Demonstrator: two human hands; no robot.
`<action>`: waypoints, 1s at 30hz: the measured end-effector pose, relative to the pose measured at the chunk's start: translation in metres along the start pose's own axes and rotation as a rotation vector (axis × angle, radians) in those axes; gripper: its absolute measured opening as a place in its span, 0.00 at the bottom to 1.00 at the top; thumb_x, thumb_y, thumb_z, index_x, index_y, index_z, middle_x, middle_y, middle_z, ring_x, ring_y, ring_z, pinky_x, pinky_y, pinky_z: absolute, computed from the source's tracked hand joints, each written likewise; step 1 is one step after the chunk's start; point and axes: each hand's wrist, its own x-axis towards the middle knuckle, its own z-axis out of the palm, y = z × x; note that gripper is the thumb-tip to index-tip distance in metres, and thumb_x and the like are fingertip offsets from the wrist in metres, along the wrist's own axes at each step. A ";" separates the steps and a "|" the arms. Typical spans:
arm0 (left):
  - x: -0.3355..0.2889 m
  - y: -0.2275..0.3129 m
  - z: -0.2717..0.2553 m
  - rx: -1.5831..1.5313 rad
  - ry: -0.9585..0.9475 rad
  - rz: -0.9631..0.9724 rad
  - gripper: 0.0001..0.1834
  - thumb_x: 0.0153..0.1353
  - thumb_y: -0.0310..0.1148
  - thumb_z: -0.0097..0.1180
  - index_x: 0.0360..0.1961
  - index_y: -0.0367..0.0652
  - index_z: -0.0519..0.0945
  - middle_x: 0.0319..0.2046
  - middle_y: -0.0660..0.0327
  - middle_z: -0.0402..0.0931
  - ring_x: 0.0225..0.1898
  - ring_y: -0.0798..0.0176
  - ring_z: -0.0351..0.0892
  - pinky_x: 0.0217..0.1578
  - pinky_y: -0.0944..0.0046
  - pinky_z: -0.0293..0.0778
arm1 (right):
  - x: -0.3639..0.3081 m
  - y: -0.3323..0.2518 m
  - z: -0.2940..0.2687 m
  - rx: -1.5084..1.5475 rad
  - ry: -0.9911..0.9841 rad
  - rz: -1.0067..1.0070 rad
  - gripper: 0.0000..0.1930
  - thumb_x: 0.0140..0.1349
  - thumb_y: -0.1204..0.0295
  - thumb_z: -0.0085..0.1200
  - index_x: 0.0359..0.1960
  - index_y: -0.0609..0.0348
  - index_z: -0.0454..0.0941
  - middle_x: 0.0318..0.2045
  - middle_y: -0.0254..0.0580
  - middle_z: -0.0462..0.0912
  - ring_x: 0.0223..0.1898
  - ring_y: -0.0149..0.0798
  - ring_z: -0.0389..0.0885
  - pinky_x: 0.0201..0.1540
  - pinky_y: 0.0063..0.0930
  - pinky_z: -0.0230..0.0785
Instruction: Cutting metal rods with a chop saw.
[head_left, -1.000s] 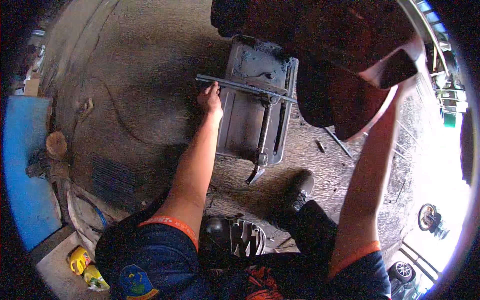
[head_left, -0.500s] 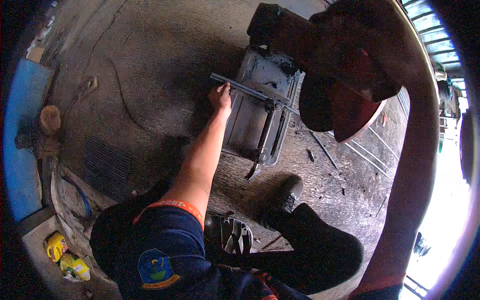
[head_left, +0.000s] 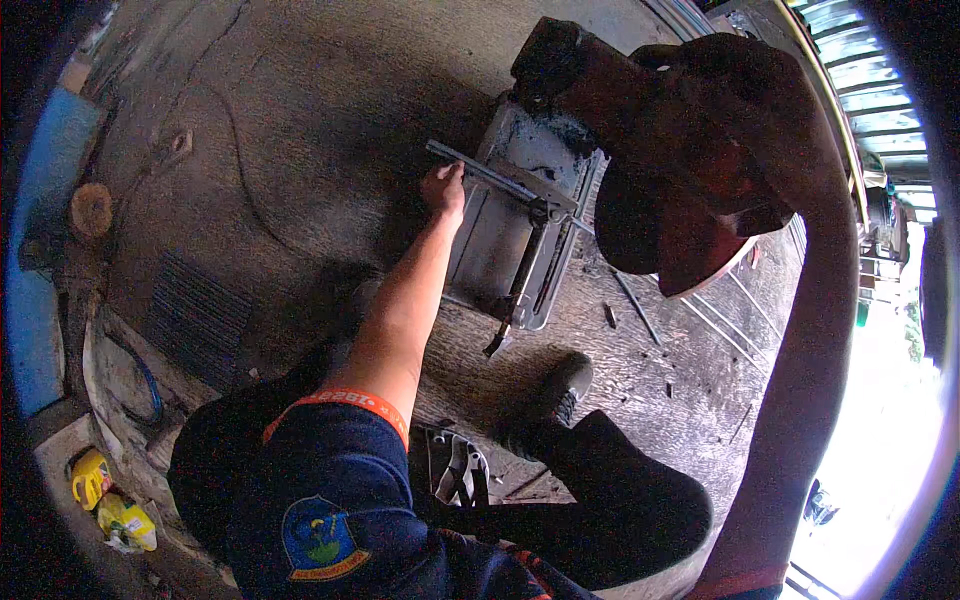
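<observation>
A cut-off saw stands on the floor ahead of me, with a flat metal base [head_left: 490,240] and a clamp screw [head_left: 525,270]. A thin metal bar [head_left: 490,178] lies across the base, passing through the clamp toward the blade guard [head_left: 640,220]. My left hand [head_left: 443,188] is closed on the bar's left part, beside the base. On the right, my raised right arm reaches to the dark saw head [head_left: 590,70]. My right hand [head_left: 765,95] is closed around its handle, mostly in shadow. The cutting disc's contact with the bar is hidden.
Thin metal rods [head_left: 725,325] and small offcuts lie right of the saw. My shoe [head_left: 568,385] is close to the base. A cable [head_left: 240,170] runs along the floor at left. Yellow packages [head_left: 125,520] sit lower left, and a blue panel [head_left: 45,270] stands at far left.
The view has shifted slightly, and the saw head appears a little lower and farther right against the base. My left hand keeps its hold on the bar.
</observation>
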 end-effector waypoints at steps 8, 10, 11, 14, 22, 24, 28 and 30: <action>-0.003 0.006 -0.003 0.006 0.007 -0.031 0.18 0.58 0.41 0.60 0.38 0.34 0.83 0.35 0.52 0.83 0.37 0.56 0.82 0.40 0.59 0.74 | -0.005 -0.009 0.000 0.014 0.032 -0.004 0.15 0.53 0.70 0.55 0.43 0.60 0.81 0.38 0.46 0.83 0.38 0.38 0.82 0.45 0.33 0.73; -0.002 0.008 -0.003 -0.072 -0.063 -0.192 0.18 0.59 0.40 0.60 0.39 0.34 0.83 0.36 0.52 0.83 0.37 0.56 0.82 0.41 0.59 0.74 | -0.009 -0.013 -0.003 0.010 0.053 -0.003 0.15 0.52 0.70 0.56 0.43 0.60 0.81 0.38 0.46 0.84 0.38 0.38 0.82 0.44 0.32 0.73; -0.001 0.011 -0.004 0.075 -0.045 -0.105 0.17 0.59 0.40 0.60 0.40 0.35 0.83 0.35 0.54 0.84 0.38 0.57 0.82 0.42 0.59 0.73 | -0.011 -0.016 -0.004 0.007 0.067 -0.002 0.16 0.52 0.70 0.56 0.43 0.60 0.81 0.38 0.46 0.84 0.38 0.37 0.82 0.44 0.32 0.73; -0.008 0.020 -0.004 0.007 -0.068 -0.106 0.15 0.60 0.38 0.59 0.39 0.35 0.84 0.34 0.55 0.84 0.38 0.59 0.81 0.43 0.59 0.73 | -0.020 -0.034 -0.005 0.012 0.091 -0.010 0.16 0.51 0.71 0.56 0.43 0.60 0.81 0.38 0.45 0.84 0.38 0.37 0.83 0.44 0.31 0.73; -0.013 0.037 -0.002 0.162 -0.025 -0.052 0.16 0.58 0.41 0.58 0.37 0.38 0.85 0.36 0.52 0.84 0.37 0.55 0.82 0.42 0.58 0.74 | -0.074 -0.102 0.046 -0.007 0.078 -0.127 0.16 0.37 0.71 0.63 0.33 0.56 0.82 0.30 0.45 0.83 0.32 0.51 0.81 0.41 0.34 0.73; -0.012 0.035 -0.002 0.347 0.021 0.149 0.14 0.58 0.43 0.57 0.34 0.43 0.86 0.32 0.51 0.82 0.36 0.50 0.81 0.40 0.52 0.73 | -0.089 -0.111 0.061 0.022 0.106 -0.113 0.10 0.45 0.71 0.59 0.31 0.60 0.82 0.25 0.43 0.82 0.28 0.41 0.80 0.35 0.31 0.72; -0.016 0.029 -0.005 0.760 0.033 0.603 0.12 0.57 0.42 0.57 0.30 0.47 0.85 0.31 0.51 0.81 0.34 0.46 0.80 0.38 0.46 0.72 | -0.105 -0.120 0.088 0.027 0.169 -0.181 0.10 0.56 0.70 0.52 0.24 0.64 0.79 0.19 0.41 0.79 0.21 0.31 0.77 0.25 0.27 0.68; -0.015 0.031 -0.002 0.834 -0.003 0.613 0.12 0.58 0.43 0.57 0.33 0.47 0.85 0.34 0.50 0.81 0.39 0.44 0.79 0.42 0.46 0.72 | -0.111 -0.124 0.094 -0.067 0.180 -0.134 0.12 0.57 0.68 0.51 0.23 0.65 0.77 0.18 0.40 0.77 0.19 0.32 0.75 0.23 0.28 0.64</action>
